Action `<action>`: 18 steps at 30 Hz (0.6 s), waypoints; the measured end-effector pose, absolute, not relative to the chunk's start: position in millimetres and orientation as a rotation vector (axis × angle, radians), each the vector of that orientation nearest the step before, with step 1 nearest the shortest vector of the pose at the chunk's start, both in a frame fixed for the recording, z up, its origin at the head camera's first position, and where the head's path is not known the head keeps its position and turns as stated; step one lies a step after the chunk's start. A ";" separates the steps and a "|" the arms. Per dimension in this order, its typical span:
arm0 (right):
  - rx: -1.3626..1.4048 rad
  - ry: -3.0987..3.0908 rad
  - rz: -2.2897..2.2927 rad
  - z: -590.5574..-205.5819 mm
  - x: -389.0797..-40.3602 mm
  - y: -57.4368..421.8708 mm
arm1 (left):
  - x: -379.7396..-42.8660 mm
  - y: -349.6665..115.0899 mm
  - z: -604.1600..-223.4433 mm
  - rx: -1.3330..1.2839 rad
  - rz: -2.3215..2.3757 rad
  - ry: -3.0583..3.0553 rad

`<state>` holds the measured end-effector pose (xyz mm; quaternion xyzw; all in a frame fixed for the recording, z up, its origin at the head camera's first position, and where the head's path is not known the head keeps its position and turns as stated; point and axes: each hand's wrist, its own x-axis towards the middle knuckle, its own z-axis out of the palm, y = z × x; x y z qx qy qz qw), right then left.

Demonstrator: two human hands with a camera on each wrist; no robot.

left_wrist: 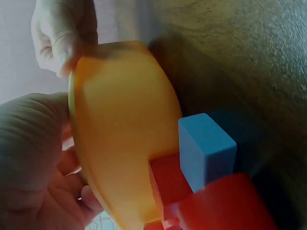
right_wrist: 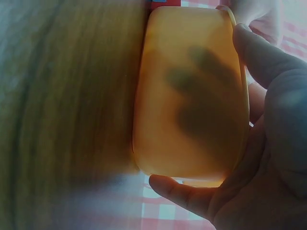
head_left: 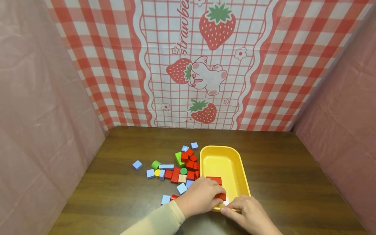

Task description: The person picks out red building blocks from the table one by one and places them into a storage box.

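Observation:
A yellow plastic tray (head_left: 242, 166) stands on the table, its near end between both hands. My left hand (head_left: 202, 195) reaches over the tray's left rim, fingers curled at a red block (head_left: 222, 196) that shows between fingertips and thumb. Another red block (head_left: 214, 180) lies just beyond those fingers, inside the tray. At the near right corner my right hand (head_left: 248, 212) grips the rim, thumb outside and fingers over the edge. In the right wrist view its shadowy fingers show through the tray wall (right_wrist: 192, 143). The left fingertips are hidden behind the tray wall (left_wrist: 120, 110) in the left wrist view.
Left of the tray lies a loose heap of toy blocks: several red ones (head_left: 175, 175), light blue ones (head_left: 150, 173), a green arch (head_left: 156, 164), a yellow disc (head_left: 157, 173) and a plain wooden block (head_left: 182, 178). A checked strawberry cloth (head_left: 191, 81) hangs behind the table.

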<state>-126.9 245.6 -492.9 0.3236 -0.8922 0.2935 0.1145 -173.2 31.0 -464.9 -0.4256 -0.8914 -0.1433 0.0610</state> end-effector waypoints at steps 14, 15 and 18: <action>0.963 -2.548 0.821 -494.0 -127.8 244.8 | -177.4 42.3 -465.7 -1.290 -0.468 -2.869; 0.968 -2.543 0.821 -494.2 -128.0 244.5 | -177.6 42.7 -465.7 -1.284 -0.460 -2.870; 0.976 -2.529 0.822 -494.6 -128.5 244.3 | -178.0 43.2 -466.4 -1.259 -0.453 -2.887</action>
